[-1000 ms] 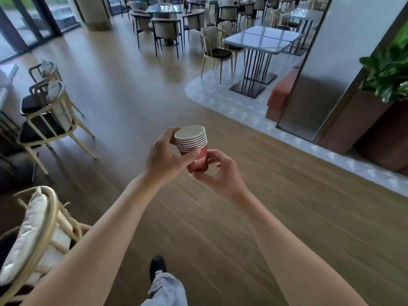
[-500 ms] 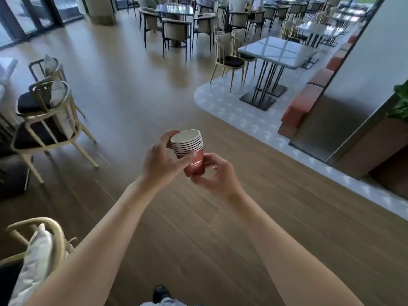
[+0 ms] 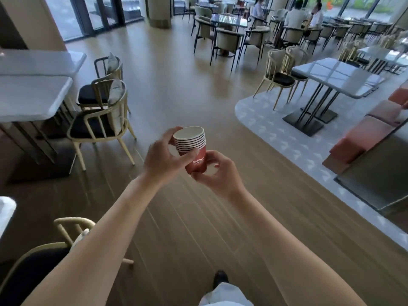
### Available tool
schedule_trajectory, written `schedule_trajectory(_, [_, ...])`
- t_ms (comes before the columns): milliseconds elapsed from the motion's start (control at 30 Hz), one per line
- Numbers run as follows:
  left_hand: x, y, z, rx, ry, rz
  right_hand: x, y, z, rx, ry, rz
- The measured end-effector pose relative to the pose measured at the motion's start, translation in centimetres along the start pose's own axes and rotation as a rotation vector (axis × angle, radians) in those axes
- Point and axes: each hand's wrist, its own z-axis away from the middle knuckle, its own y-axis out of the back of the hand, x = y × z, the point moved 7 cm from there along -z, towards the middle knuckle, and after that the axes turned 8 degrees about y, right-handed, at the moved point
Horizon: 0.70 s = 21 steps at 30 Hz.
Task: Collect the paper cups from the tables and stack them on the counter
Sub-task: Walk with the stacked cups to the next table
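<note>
A stack of several red paper cups point(image 3: 194, 151) with white rims is held upright in front of me over the wooden floor. My left hand point(image 3: 164, 160) grips its upper left side, thumb across the front and fingers behind the rims. From below and the right, my right hand point(image 3: 217, 173) cups the bottom cup. No counter is in view. The nearby table tops show no cups.
White tables point(image 3: 33, 93) with cushioned chairs point(image 3: 101, 120) stand at the left. Another chair point(image 3: 44, 257) is at the bottom left. A marble table point(image 3: 337, 78) and a pink bench point(image 3: 371, 131) sit on the tiled area at the right. People sit at far tables.
The view has swung left and lifted, bringing the left tables and far seating into sight while the planter left the frame. The cup stack stays in both hands.
</note>
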Motion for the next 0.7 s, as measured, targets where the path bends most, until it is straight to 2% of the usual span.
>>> schedule_trajectory(300, [-4.8, 6.1, -6.2, 0.166, 0.05, -0.031, 0.7, -8.2, -11.0, -0.166, 0.111, -0.114])
schedule_trajectory(700, [-8.6, 6.6, -21.3, 0.363, 0.131, -0.06, 6.6, -12.5, -29.7, -0.357, 0.253, -0.233])
